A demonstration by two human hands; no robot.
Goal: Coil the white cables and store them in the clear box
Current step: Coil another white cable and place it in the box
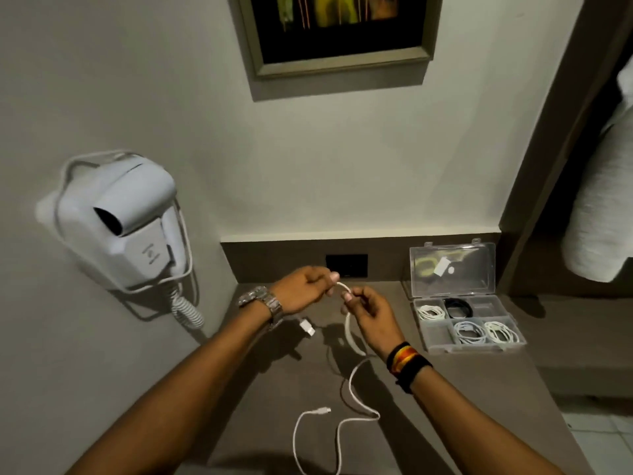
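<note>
A white wall-mounted hair dryer [120,221] hangs at the far left, its curly cord drooping beside the brown table [462,389]. Next comes the left hand [301,289], a metal watch [262,301] on its wrist, its grip pinched narrow on one part of the white cable [349,325]. A white plug [307,327] lies on the table just below that wrist. The right hand [371,311], banded at the wrist, pinches the same cable close by; the rest trails down across the table in loose bends. At the right sits the clear box [424,329], lid open, with coiled white cables [484,332] and one black coil in its compartments.
</note>
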